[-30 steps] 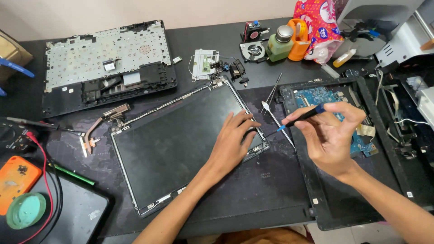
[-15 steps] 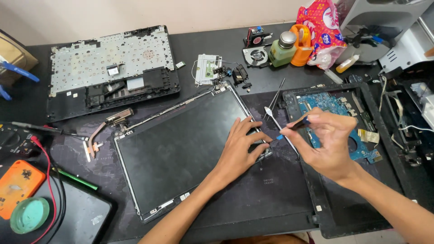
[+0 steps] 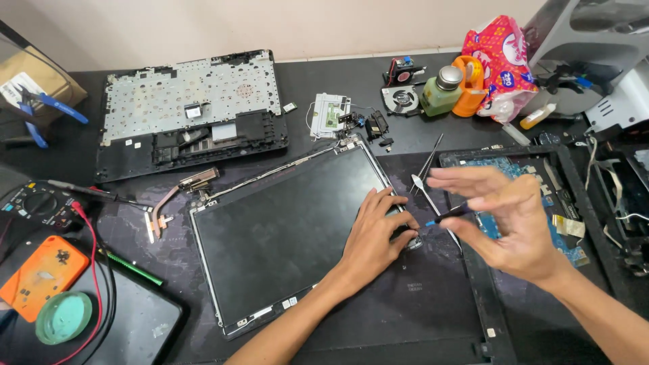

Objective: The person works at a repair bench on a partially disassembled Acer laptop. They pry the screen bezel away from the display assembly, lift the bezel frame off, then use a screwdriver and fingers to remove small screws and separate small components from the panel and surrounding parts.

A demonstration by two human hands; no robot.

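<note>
A bare laptop screen panel (image 3: 284, 230) lies tilted on the dark mat in the middle of the desk. My left hand (image 3: 377, 233) rests flat on its right edge, fingertips at the lower right hinge corner. My right hand (image 3: 510, 223) hovers just right of that corner, pinching a thin dark screwdriver (image 3: 446, 216) with a blue tip that points left toward my left fingertips. The other right fingers are spread and a little blurred.
A laptop palmrest frame (image 3: 189, 108) lies at the back left and a base with a blue board (image 3: 541, 223) at the right. Tweezers (image 3: 427, 159), a fan (image 3: 400, 98), bottles (image 3: 443, 88), a multimeter (image 3: 34, 203), an orange phone (image 3: 40, 274) and a green dish (image 3: 64, 318) sit around.
My right hand has lifted and opened its fingers while still pinching the screwdriver, whose tip now points at the hinge corner. My left hand stayed on the panel's right edge.
</note>
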